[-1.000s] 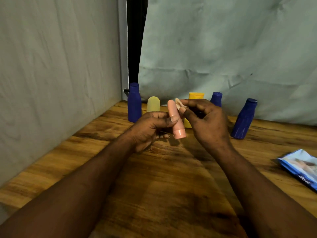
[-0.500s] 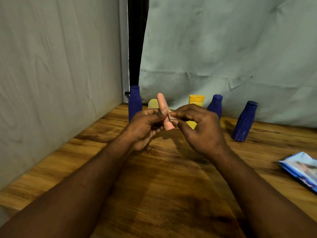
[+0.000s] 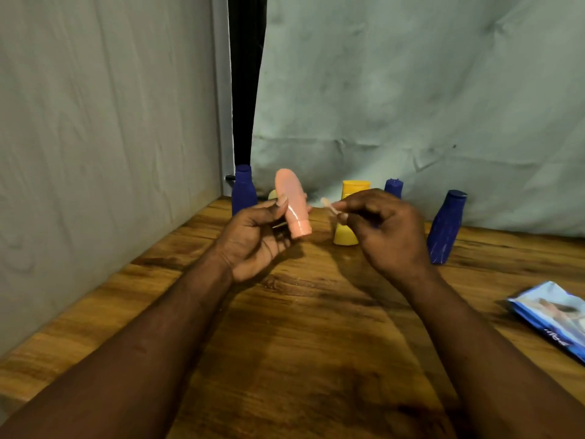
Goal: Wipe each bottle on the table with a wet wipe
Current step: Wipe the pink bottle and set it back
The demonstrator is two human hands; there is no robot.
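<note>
My left hand [image 3: 253, 242] holds a pink bottle [image 3: 291, 201] cap-down above the wooden table [image 3: 316, 343], thumb pressed on its side. To its right, my right hand [image 3: 383, 229] pinches a small crumpled piece of wet wipe [image 3: 327, 205], a short gap away from the bottle. Along the back of the table stand three dark blue bottles, one at the left [image 3: 243, 190], one behind my right hand [image 3: 394, 186], one at the right [image 3: 446, 228], plus a yellow bottle [image 3: 349, 213] standing cap-down. A pale yellow bottle [image 3: 271, 195] is mostly hidden behind the pink one.
A blue wet-wipe pack [image 3: 554, 315] lies near the table's right edge. A grey wall borders the table on the left, and a pale cloth backdrop hangs behind the bottles.
My hands have drawn apart: the right hand with the wipe moved right, off the pink bottle. The left hand tilted the bottle so more of its body shows.
</note>
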